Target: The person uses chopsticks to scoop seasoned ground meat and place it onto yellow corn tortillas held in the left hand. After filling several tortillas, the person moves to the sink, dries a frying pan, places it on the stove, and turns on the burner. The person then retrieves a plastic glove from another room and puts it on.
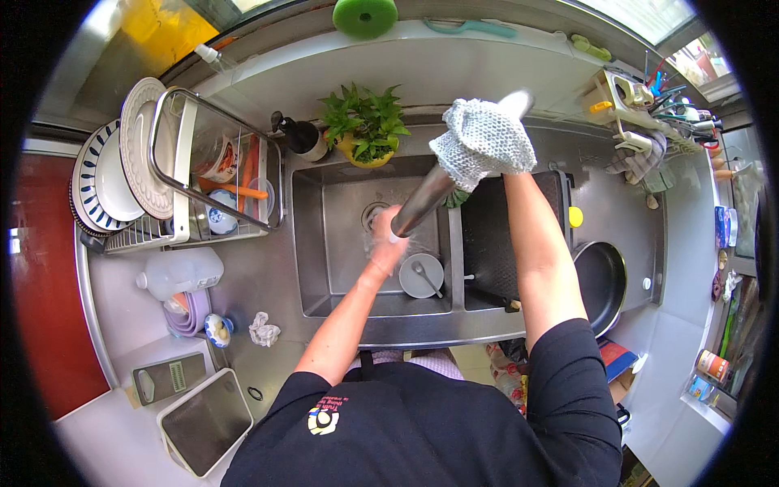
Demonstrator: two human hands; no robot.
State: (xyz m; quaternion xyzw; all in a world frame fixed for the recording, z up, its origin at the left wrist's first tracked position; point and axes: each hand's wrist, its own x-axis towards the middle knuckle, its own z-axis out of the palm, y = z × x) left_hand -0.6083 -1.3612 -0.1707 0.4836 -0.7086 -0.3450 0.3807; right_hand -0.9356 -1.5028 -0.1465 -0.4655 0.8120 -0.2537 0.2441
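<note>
1. Steel double sink (324, 268) fills the middle
2. Right hand (483, 142), at one o'clock, wraps a mesh cloth (466, 154) around the faucet spout (422, 203)
3. Left hand (385, 239), fingers curled, rests under the spout tip above a small bowl (420, 276)

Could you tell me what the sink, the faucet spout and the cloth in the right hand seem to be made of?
The sink looks like brushed stainless steel: grey, with a dull, even sheen. The faucet spout appears to be polished metal, brighter, with sharp highlights along its length. The cloth that the right hand presses on the faucet looks like an open-mesh knit, grey-white with visible holes; whether fibre or metal thread, I cannot tell.
</note>
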